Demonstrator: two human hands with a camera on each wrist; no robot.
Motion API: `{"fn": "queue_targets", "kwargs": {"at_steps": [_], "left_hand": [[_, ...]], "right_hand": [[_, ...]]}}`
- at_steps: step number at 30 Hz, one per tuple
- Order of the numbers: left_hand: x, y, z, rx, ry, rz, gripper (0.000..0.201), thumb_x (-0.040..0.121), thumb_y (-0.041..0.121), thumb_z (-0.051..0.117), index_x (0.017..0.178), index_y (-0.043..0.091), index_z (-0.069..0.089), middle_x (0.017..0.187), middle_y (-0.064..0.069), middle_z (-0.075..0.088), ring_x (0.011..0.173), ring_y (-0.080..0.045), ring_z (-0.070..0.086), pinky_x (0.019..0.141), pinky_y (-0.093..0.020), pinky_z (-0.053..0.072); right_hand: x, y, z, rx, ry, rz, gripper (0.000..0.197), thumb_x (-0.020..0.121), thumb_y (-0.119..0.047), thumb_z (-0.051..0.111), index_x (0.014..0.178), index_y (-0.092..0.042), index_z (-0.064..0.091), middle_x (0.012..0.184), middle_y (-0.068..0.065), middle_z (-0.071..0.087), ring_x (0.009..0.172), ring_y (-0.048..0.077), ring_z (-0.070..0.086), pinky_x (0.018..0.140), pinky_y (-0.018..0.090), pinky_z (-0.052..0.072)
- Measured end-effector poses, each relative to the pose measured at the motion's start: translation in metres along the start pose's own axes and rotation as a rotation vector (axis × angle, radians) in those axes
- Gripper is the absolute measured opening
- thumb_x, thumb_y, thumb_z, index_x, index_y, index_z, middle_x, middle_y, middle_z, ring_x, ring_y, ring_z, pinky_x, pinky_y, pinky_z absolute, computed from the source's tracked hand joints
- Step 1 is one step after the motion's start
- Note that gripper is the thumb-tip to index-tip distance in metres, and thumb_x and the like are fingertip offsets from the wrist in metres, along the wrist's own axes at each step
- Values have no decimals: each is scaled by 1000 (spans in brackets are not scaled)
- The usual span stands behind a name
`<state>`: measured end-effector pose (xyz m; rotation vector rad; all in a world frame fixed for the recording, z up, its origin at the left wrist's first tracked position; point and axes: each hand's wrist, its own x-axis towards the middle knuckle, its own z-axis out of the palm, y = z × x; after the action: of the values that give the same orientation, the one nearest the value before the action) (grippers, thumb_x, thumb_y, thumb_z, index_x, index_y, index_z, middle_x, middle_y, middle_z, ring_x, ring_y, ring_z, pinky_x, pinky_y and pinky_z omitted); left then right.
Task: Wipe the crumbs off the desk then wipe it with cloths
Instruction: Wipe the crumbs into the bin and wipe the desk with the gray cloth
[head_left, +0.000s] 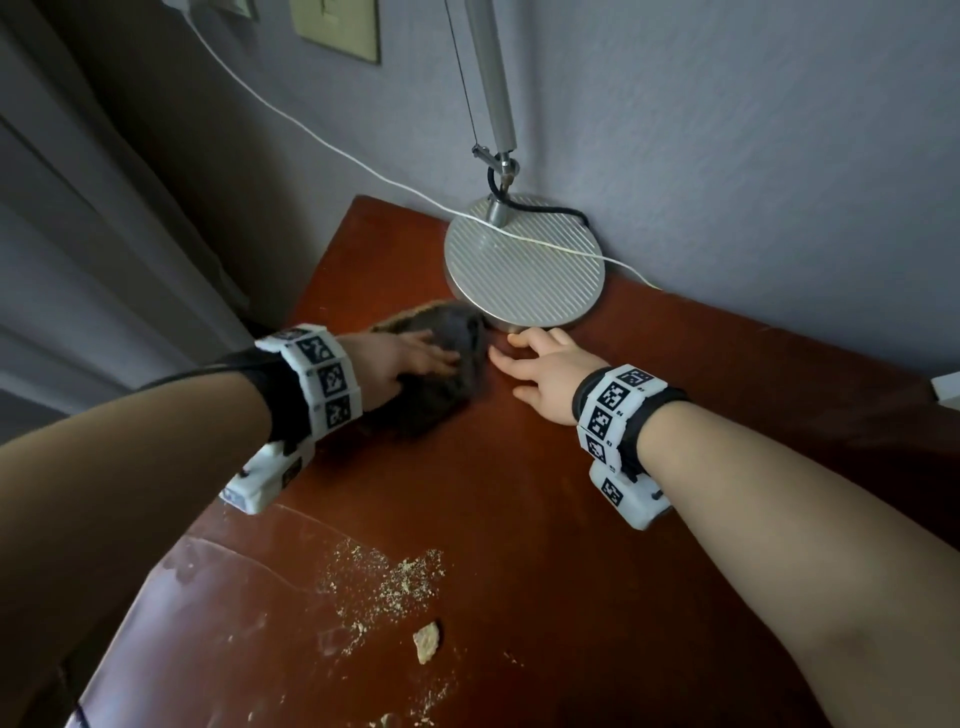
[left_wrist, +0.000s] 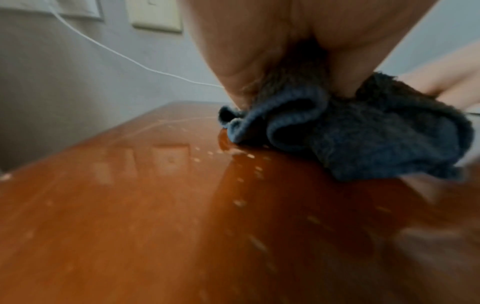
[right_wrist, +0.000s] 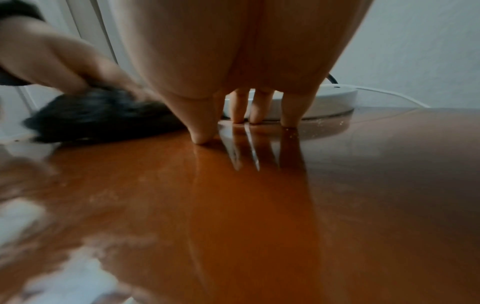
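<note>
A dark grey cloth (head_left: 447, 374) lies bunched on the reddish-brown desk (head_left: 597, 519), just left of the lamp base. My left hand (head_left: 415, 364) lies over it. In the left wrist view the cloth (left_wrist: 363, 133) is wadded up into the palm, with the thumb dug into its side. My right hand (head_left: 511, 351) is open, and its fingertips (right_wrist: 288, 123) touch the desk right in front of the lamp base. Pale crumbs (head_left: 395, 577) and a cracker piece (head_left: 427, 642) lie near the front of the desk, behind both wrists. A few crumbs (left_wrist: 249, 156) lie beside the cloth.
A round ribbed metal lamp base (head_left: 524, 265) with its pole stands at the back against the wall. A white cable (head_left: 311, 135) runs from the wall across the base. The desk's left edge drops off close to the cloth. Part of a white object (head_left: 948, 389) shows at the far right.
</note>
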<state>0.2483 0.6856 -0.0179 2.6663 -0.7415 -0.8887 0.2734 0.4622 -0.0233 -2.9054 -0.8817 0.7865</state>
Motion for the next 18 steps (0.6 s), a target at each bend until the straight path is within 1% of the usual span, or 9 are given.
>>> {"fn": "queue_targets", "kwargs": {"at_steps": [1,3,6,8,10,11,13,15,18], "left_hand": [[-6,4,4,-40,-14,58,65,85,-11,39,141,22,35,154,6,21,146,-15,7,118,-28,4],[-13,4,-3,-65,7,38,63,86,-11,40,139,24,40,151,9,27,144,-12,13,116,-26,5],[-8,-19,-31,16,170,-160,63,87,-7,50,141,23,37,153,6,25,144,-16,14,117,-29,7],[-6,-37,-44,9,268,-313,69,86,-5,51,145,23,28,156,4,16,145,-22,8,118,-33,7],[-7,-47,-38,2,209,-422,70,89,-1,47,147,23,18,157,4,6,145,-26,0,118,-37,4],[-8,-49,-30,-6,165,-437,70,90,2,47,148,23,15,158,3,3,145,-28,-3,118,-38,4],[-14,-45,-10,-69,166,-414,69,90,2,47,148,21,14,158,2,3,145,-27,-4,118,-37,4],[-30,-35,3,-100,157,-388,65,90,-5,43,146,18,19,157,-1,6,146,-25,0,118,-34,5],[-70,-25,20,-96,-59,-305,65,90,-10,35,145,20,18,156,5,2,146,-17,-3,114,-25,-1]], "right_hand": [[0,-1,-1,-5,-2,8,49,97,-29,43,144,-34,30,152,-5,16,142,15,8,113,28,20],[-1,-1,-1,-4,-5,17,49,97,-30,43,144,-35,31,152,-6,16,141,14,8,113,28,20],[-3,-2,0,11,13,8,51,97,-29,43,145,-37,26,151,-5,17,141,13,10,112,26,22],[-3,-2,1,22,29,14,51,97,-28,42,145,-37,26,150,-5,18,140,12,12,111,25,22],[-3,-3,3,23,45,16,51,97,-28,42,145,-37,26,150,-6,18,140,12,12,110,24,22],[-3,-2,4,22,52,13,51,97,-28,42,145,-38,27,150,-6,19,140,12,12,110,23,21],[-3,-1,4,15,49,13,51,97,-28,42,145,-38,27,150,-6,18,140,11,11,110,24,22],[-3,-2,3,17,35,13,51,97,-28,42,145,-38,27,150,-7,18,140,11,11,110,24,22],[-4,-6,0,11,20,19,51,97,-27,43,145,-37,27,150,-6,18,140,12,11,110,25,22]]}}
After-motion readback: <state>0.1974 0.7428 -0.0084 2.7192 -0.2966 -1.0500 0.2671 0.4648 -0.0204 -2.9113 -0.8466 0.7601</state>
